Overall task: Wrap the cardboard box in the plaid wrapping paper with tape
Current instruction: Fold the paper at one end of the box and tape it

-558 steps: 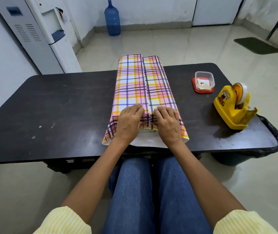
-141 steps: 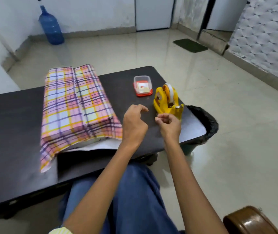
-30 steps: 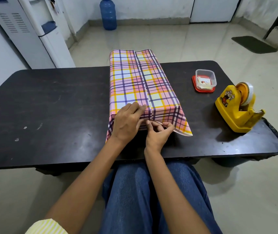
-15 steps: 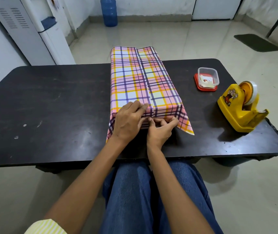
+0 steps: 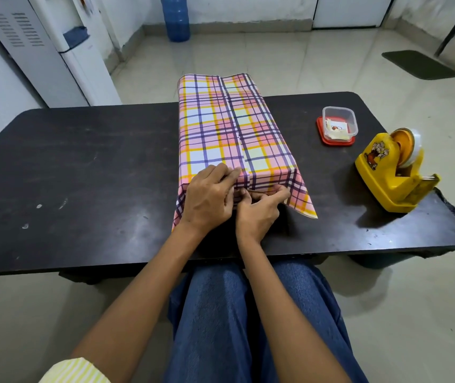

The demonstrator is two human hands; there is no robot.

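The right hand [image 5: 258, 211] curls against the near end flap of the plaid wrapping paper [image 5: 229, 125], index finger stretched along it; whether it grips anything cannot be told. Touching it, the left hand [image 5: 209, 197] presses flat on the near top edge. The paper hides the cardboard box, which runs away from both hands. A tape dispenser [image 5: 392, 172] stands well right of the right hand.

A dark worktop [image 5: 82, 167] with pale scuffs bears, toward its far right, a clear tub [image 5: 339, 125] standing on a red lid [image 5: 320, 134], with paper slips inside. A bin [image 5: 370, 262] with a black liner stands under the worktop's right end. On the tiled floor [image 5: 289, 59] beyond, a blue jug [image 5: 176, 20] stands by the far wall, a white cooler [image 5: 55, 51] at the left and a dark mat [image 5: 419, 64] at the right.
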